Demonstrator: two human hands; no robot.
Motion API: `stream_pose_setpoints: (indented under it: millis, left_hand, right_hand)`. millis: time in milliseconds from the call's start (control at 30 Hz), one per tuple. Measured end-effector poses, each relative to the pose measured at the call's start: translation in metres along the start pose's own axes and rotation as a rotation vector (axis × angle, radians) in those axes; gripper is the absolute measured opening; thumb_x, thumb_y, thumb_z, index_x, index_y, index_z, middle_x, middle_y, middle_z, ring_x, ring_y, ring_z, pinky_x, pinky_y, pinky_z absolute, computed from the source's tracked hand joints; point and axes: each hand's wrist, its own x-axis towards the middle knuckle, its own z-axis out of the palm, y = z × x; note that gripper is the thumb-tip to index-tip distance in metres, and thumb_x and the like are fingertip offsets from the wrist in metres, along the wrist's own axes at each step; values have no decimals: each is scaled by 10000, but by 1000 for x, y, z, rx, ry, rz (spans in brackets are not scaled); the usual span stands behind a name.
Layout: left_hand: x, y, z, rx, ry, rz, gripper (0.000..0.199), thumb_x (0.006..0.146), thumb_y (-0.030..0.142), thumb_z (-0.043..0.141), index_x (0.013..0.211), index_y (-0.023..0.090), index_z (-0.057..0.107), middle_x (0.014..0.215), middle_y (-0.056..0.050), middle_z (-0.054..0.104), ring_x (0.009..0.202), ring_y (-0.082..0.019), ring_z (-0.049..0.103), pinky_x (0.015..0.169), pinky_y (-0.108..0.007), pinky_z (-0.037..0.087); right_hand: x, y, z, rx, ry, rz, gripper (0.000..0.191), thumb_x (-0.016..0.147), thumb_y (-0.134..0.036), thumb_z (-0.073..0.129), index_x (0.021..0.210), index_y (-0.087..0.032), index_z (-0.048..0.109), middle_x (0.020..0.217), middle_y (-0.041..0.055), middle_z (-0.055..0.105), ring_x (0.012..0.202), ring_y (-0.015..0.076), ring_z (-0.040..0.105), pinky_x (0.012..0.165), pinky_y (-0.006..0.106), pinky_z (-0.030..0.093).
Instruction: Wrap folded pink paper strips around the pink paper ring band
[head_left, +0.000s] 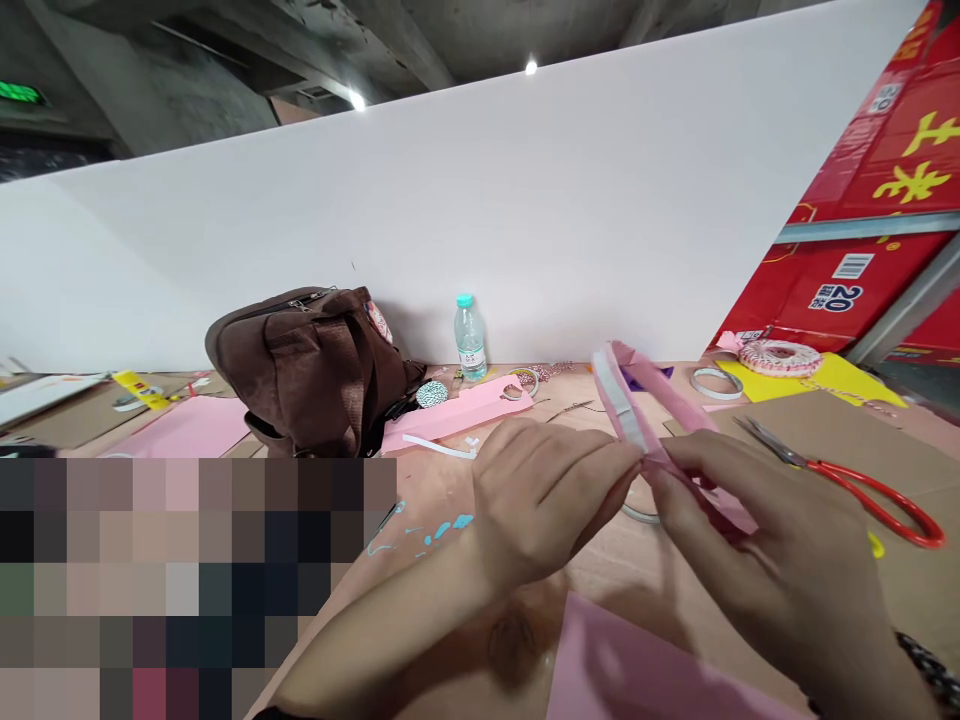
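Note:
A folded strip of pink paper [664,395] with a whitish band along one side stands up in a loop between my two hands. My left hand [551,490] is closed, its fingertips pinched at the lower end of the band. From the other side, my right hand [780,540] grips the same strip between thumb and fingers, and part of the paper is hidden behind them. Below the hands, a flat pink sheet [637,670] lies on the wooden table. A ring of tape [640,515] shows partly under the strip.
Red-handled scissors [862,490] lie on cardboard [915,460] at right, near a roll of twine [780,358] on yellow paper. A brown backpack [315,360], a water bottle [470,340] and a cut pink piece [465,410] sit further back. Pixelation covers the lower left.

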Motion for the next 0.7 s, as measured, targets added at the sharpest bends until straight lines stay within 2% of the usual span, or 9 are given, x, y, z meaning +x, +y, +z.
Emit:
stream_pose_setpoints:
  millis: [133,200,233,300,367,433,500,600,700]
  left_hand:
    - [13,-10,-10,-202,-192,-40,215,827,260,691,1033,204,672,1196,-111,665,1145,-253,585,995,-424,418]
    - [19,-13,-15,-410,-426,-215,192,838,272,678,1014,194,673,1052,-70,712,1004,-210,646,986,-401,436]
    - [21,-14,-18,-518,-502,-354,164,833,270,682,977,191,674,929,-33,722,865,-170,668,902,-348,488]
    - [22,-13,-19,-718,-513,-664,129,797,260,714,880,179,658,745,19,679,636,-112,635,663,-242,521]
    - [22,-12,-17,-875,-370,-889,117,772,219,721,786,160,621,674,35,630,559,-89,605,540,-190,488]
    - [21,-9,-14,-977,-237,-988,117,777,184,700,740,149,595,633,46,593,533,-71,587,539,-175,493]
    - [21,-7,-12,-1023,-201,-1018,108,780,182,697,744,143,603,605,51,574,509,-56,563,506,-152,478]
    - [20,-4,-13,-1084,-340,-1041,110,775,186,711,756,141,612,554,58,559,452,-42,524,420,-118,419]
    - [17,-1,-15,-1161,-463,-1085,228,753,167,736,889,185,553,554,69,608,440,-64,562,415,-126,439]
  right_hand:
    - [7,15,-13,256,-310,134,239,912,-213,493,682,-201,555,569,-34,511,491,101,472,412,204,345]
    - [10,24,-15,354,-399,151,209,908,-209,497,729,-213,604,634,-23,563,548,119,518,461,212,396]
    - [10,27,-14,361,-343,161,166,903,-212,512,783,-222,627,702,-12,595,606,134,550,518,229,433]
    - [11,30,-12,269,-15,194,78,889,-234,558,897,-232,636,865,23,612,763,179,581,684,295,475]
    - [9,28,-9,150,422,237,48,873,-255,607,916,-234,610,894,41,569,830,201,551,766,337,457]
    - [7,23,-6,171,518,297,60,877,-267,620,838,-235,589,786,24,527,732,177,523,664,300,447]
    - [6,19,-3,317,275,373,118,883,-281,620,782,-222,611,693,8,529,622,146,510,529,247,415]
    - [4,18,8,666,-110,448,142,876,-325,641,810,-207,683,667,4,579,578,119,527,480,199,414]
    - [1,19,18,917,-198,528,242,863,-344,674,688,-179,645,594,-10,541,538,91,492,482,173,412]
